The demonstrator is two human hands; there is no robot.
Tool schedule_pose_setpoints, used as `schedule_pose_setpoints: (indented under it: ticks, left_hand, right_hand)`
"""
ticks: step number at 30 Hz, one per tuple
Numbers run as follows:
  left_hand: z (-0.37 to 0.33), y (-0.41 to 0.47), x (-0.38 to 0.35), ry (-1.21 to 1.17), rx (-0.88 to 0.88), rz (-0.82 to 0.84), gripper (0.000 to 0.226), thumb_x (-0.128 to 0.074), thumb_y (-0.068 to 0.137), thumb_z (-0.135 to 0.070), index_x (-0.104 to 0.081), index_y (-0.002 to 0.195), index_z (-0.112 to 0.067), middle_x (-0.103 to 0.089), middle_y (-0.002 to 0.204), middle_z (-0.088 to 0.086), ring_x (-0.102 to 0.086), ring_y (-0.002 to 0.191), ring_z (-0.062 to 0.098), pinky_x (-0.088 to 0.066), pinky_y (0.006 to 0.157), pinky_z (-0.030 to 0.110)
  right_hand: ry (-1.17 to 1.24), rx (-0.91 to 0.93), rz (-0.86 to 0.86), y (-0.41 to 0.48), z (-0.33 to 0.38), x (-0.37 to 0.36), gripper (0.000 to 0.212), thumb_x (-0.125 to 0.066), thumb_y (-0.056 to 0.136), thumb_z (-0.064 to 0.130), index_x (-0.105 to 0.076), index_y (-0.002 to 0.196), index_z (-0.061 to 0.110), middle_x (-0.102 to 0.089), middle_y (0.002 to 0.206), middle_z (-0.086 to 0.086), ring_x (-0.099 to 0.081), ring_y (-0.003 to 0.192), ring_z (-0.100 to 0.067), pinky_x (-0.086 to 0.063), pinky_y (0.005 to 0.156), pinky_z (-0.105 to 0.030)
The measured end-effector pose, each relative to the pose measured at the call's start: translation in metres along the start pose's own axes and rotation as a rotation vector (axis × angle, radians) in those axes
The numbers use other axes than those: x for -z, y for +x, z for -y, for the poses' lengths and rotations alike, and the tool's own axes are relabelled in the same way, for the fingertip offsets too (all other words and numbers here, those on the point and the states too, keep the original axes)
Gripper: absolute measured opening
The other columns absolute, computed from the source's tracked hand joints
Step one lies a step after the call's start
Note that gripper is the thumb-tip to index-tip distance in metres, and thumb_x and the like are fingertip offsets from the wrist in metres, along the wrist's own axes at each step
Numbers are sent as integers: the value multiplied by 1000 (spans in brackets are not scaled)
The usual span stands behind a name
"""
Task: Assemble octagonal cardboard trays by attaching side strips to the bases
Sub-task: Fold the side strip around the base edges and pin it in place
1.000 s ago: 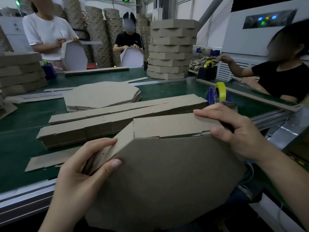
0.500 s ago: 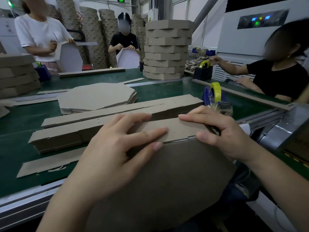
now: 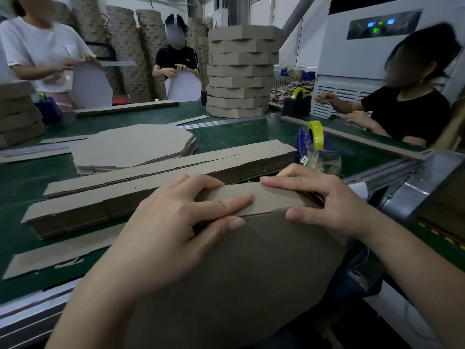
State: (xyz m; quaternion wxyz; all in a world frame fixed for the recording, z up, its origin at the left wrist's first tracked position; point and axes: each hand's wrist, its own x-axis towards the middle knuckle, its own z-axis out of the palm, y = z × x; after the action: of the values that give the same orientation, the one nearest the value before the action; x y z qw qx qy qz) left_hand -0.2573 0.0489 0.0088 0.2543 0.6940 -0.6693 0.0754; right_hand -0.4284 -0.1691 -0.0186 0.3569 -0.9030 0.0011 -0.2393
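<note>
Left hand [image 3: 171, 222] pinching side strip [image 3: 269, 200], right hand [image 3: 327, 200] likewise, octagonal base [image 3: 251, 273] below

brown cardboard base [image 3: 239, 273], green table [image 3: 226, 137], yellow tape roll [image 3: 316, 134]
</note>
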Motion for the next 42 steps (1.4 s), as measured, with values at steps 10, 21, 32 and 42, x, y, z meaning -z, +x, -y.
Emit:
schedule_pose_setpoints:
  ticks: [10,21,32,42]
  left_hand:
    - [-3,5,3,144,-43,37,42,-32,91,-56,-57,124,-49,-62,117,-8,-59,101,18,-48,87,37]
    - [-3,12,-8,139,-20,18,45,-30,90,-57,-60,122,-47,-64,113,-6,-59,97,20,-46,70,33]
    - [-2,12,-12,117,-26,-17,45,-30,90,-57,-60,123,-47,-63,111,-8,-59,97,20,-47,69,34]
    - [-4,11,-16,132,-30,-43,42,-33,91,-54,-61,121,-47,-64,108,-8,-60,93,20,-47,67,32]
  right_hand:
    - [35,-5,-3,-1,-1,-2,53,-65,84,53,-57,130,29,-56,114,5,-54,113,-14,-40,95,-17]
    - [54,-15,-45,-1,-8,-8,51,-60,83,63,-60,129,40,-57,113,15,-55,113,-13,-41,94,-20]
    - [-67,-567,-873,28,-77,66,13,-60,92,31,-72,87,29,-68,87,15,-62,89,-7,-44,74,-26]
    - [-15,-1103,-705,55,-131,96,49,-61,81,51,-62,115,15,-60,109,-6,-53,83,-22,-37,64,-31]
